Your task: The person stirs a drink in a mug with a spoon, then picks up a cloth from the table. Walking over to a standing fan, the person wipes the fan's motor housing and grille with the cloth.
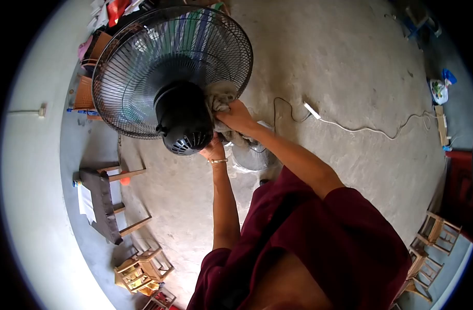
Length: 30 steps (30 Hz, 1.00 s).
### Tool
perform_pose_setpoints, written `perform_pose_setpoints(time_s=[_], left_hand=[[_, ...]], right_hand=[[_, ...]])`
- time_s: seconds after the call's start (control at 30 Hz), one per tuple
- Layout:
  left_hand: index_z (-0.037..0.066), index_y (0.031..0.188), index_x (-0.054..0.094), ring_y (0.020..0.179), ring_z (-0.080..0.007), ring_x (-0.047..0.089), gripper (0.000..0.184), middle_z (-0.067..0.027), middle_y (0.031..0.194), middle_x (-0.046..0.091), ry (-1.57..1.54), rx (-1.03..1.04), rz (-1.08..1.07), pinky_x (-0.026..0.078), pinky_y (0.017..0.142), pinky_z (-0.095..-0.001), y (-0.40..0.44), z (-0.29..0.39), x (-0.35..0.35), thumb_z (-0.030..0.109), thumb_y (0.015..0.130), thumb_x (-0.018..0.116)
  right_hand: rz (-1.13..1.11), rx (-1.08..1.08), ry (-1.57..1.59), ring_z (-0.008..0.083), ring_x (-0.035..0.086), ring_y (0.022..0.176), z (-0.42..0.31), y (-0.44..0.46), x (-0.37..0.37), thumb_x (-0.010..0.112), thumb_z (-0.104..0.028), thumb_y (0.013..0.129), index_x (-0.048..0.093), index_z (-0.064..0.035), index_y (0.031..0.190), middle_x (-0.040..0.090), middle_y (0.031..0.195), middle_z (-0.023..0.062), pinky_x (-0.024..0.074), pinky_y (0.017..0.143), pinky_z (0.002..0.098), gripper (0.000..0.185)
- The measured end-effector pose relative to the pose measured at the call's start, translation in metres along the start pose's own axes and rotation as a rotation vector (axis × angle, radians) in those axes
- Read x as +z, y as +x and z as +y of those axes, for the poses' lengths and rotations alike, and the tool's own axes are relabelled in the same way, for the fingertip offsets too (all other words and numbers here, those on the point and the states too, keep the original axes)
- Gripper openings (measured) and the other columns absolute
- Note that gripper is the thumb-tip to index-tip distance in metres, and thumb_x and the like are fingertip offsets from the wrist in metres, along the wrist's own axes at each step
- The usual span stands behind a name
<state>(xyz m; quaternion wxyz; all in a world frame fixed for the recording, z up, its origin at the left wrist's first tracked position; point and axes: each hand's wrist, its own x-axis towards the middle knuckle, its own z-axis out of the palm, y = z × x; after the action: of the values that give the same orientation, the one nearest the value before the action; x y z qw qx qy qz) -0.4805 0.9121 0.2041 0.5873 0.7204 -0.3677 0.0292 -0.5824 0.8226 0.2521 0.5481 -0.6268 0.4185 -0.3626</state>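
A black pedestal fan [182, 116] stands tilted in front of me, its round wire cage [128, 77] facing away and its motor housing toward me. My right hand [237, 117] grips a bunched grey-brown cloth [221, 94] against the right side of the housing, close to the back of the cage. Below it, my left hand [214, 150], with a bracelet at the wrist, holds the underside of the housing; its fingers are partly hidden behind the fan. The fan's round base [249, 157] rests on the floor, partly covered by my right arm.
A white power strip [312, 110] lies on the concrete floor [345, 67], its cable running right toward the wall. At left stands a dark-covered table [99, 201], with wooden chairs [143, 266] below. More wooden chairs [438, 232] are at lower right. A plastic bag [439, 92] sits by the right wall.
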Motion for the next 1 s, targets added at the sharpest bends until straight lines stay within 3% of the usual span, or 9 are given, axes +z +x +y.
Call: perform_pose_setpoints(time_s=[0.13,0.2,0.3,0.43,0.5,0.53,0.73,0.9,1.0], left_hand=[[-0.002,0.101,0.063,0.097,-0.0284,0.059,0.04,-0.0155,0.105,0.063,0.032,-0.078,-0.01,0.045,0.086,-0.0374,0.001,0.016,-0.001,0.023,0.071,0.074],[-0.001,0.101,0.063,0.096,-0.0284,0.06,0.043,-0.0154,0.105,0.063,0.035,-0.105,0.014,0.046,0.086,-0.0377,0.004,0.02,0.005,0.024,0.069,0.077],[-0.002,0.102,0.062,0.096,-0.0269,0.06,0.046,-0.0144,0.104,0.064,-0.228,-0.03,0.146,0.047,0.085,-0.0369,0.007,0.02,0.011,0.022,0.067,0.079],[-0.004,0.104,0.06,0.093,-0.0218,0.058,0.045,-0.0116,0.104,0.064,0.102,-0.124,-0.012,0.046,0.084,-0.0336,0.013,0.037,0.004,0.02,0.07,0.078],[-0.004,0.103,0.061,0.092,-0.0224,0.058,0.043,-0.0112,0.103,0.063,-0.091,-0.084,0.048,0.046,0.083,-0.034,0.008,0.038,0.004,0.018,0.07,0.078],[-0.004,0.1,0.063,0.084,-0.0203,0.06,0.042,-0.0104,0.097,0.066,-0.147,-0.03,0.113,0.049,0.078,-0.0359,0.008,0.031,0.007,0.02,0.069,0.078],[-0.004,0.101,0.062,0.086,-0.0169,0.059,0.036,-0.0078,0.101,0.064,-0.256,-0.096,0.022,0.049,0.076,-0.032,0.006,0.045,0.004,0.013,0.072,0.075],[-0.003,0.102,0.062,0.088,-0.0169,0.057,0.036,-0.0071,0.103,0.064,-0.204,-0.132,-0.011,0.048,0.078,-0.0302,0.007,0.034,0.0,0.013,0.073,0.076],[-0.003,0.105,0.061,0.091,-0.0189,0.057,0.047,-0.0092,0.105,0.063,-0.316,-0.011,0.096,0.046,0.082,-0.0319,0.005,0.037,0.008,0.025,0.071,0.078]], right_hand=[[0.092,0.112,-0.139,0.0363,0.06,0.092,0.038,0.01,0.012,0.066,-0.036,0.067,0.064,0.0026,0.092,0.063,0.094,0.024,0.0481,0.08,0.0395,0.047],[0.075,0.194,0.108,0.0364,0.061,0.09,0.063,0.019,0.021,0.066,-0.042,0.066,0.063,0.0042,0.089,0.064,0.091,0.0232,0.0491,0.079,0.0398,0.051],[0.103,0.351,-0.033,0.0364,0.062,0.088,0.089,0.011,0.013,0.066,-0.045,0.067,0.065,-0.0004,0.091,0.064,0.09,0.0226,0.0499,0.077,0.0398,0.05],[0.007,0.357,-0.253,0.0364,0.062,0.087,0.076,-0.019,-0.029,0.064,-0.045,0.068,0.067,-0.0068,0.093,0.064,0.089,0.0225,0.0498,0.077,0.0395,0.046],[0.065,0.142,-0.208,0.0367,0.063,0.079,0.079,-0.033,-0.021,0.063,-0.045,0.07,0.067,-0.011,0.087,0.065,0.082,0.0203,0.0512,0.07,0.0407,0.038],[0.089,-0.02,-0.293,0.0366,0.063,0.071,0.043,-0.036,-0.024,0.065,-0.038,0.069,0.063,0.0018,0.083,0.063,0.076,0.0215,0.0493,0.064,0.0427,0.042],[-0.147,-0.368,-0.632,0.0332,0.064,0.069,-0.015,-0.007,-0.024,0.065,-0.036,0.067,0.063,-0.0019,0.076,0.063,0.071,0.018,0.05,0.063,0.0432,0.036],[-0.18,-0.268,-0.673,0.0331,0.064,0.067,-0.003,0.001,-0.02,0.064,-0.035,0.068,0.065,-0.0041,0.076,0.064,0.07,0.0168,0.0507,0.061,0.0412,0.032],[-0.248,-0.127,-0.739,0.0317,0.064,0.07,0.022,0.003,-0.029,0.065,-0.034,0.068,0.066,-0.0044,0.079,0.064,0.071,0.0161,0.0508,0.061,0.0412,0.031]])
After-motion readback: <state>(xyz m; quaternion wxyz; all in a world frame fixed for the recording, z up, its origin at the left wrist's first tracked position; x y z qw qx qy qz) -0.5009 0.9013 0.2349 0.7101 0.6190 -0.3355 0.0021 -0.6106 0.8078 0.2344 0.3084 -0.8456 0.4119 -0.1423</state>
